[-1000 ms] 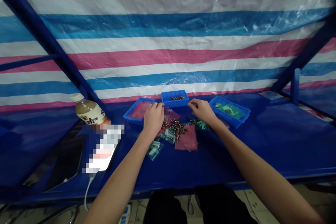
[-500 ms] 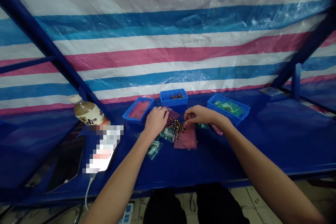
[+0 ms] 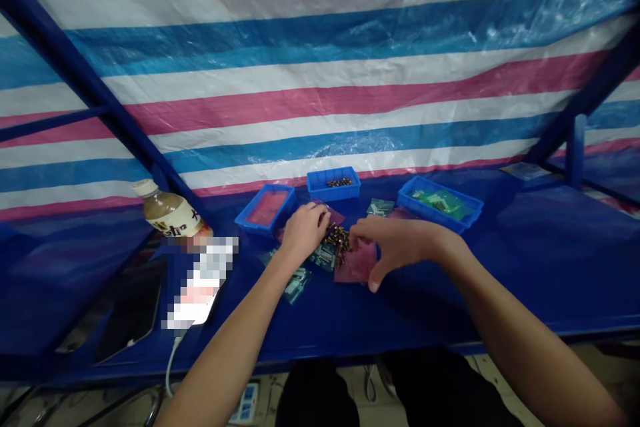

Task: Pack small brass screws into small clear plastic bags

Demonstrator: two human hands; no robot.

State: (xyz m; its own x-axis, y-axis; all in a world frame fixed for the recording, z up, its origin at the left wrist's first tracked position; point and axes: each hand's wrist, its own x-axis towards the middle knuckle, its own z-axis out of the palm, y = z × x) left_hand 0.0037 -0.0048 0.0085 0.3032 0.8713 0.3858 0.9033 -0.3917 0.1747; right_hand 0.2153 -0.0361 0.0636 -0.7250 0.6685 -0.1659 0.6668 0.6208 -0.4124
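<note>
A heap of small brass-coloured parts (image 3: 339, 237) lies mid-table, partly on a pink bag (image 3: 356, 265). My left hand (image 3: 304, 230) rests at the heap's left side with its fingers curled; what they hold, if anything, is hidden. Over the right edge of the heap and the pink bag is my right hand (image 3: 395, 243), thumb and fingers spread apart, with nothing visible between them. Clear bags with metal pieces lie below my left hand, one (image 3: 324, 255) beside the heap and another (image 3: 297, 283) nearer the front. One more clear bag (image 3: 381, 207) lies behind my right hand.
Three blue bins stand behind: the left (image 3: 241, 221) with pink bags, the middle (image 3: 333, 193) with brass parts, the right (image 3: 440, 215) with green-tinted bags. At the left are a bottle (image 3: 173, 213), a lit phone (image 3: 203, 287) with a cable, and a dark tablet-like object (image 3: 131, 313).
My right hand has moved toward me and opened, its thumb now apart from the fingers over the pink bag. The clear bag behind it has come into view. My left hand has barely moved.
</note>
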